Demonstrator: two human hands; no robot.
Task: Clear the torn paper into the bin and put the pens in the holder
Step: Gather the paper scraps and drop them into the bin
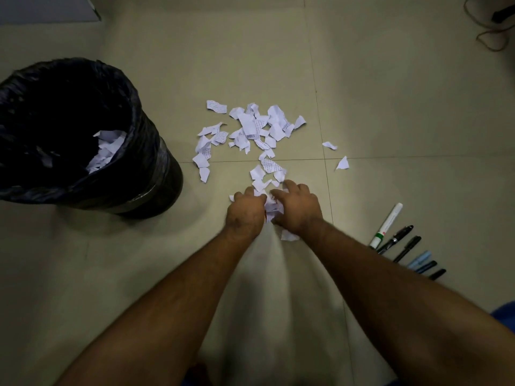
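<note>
Torn white paper scraps lie scattered on the tiled floor at the middle of the view. My left hand and my right hand sit side by side at the near end of the scatter, fingers curled around a small bunch of scraps pressed between them. A bin lined with a black bag stands at the left, with several scraps inside. Several pens, one a white marker, lie in a row at the right. No pen holder is in view.
Two stray scraps lie to the right of the main scatter. A dark cable loops at the top right corner. A pale board edge shows at the top left.
</note>
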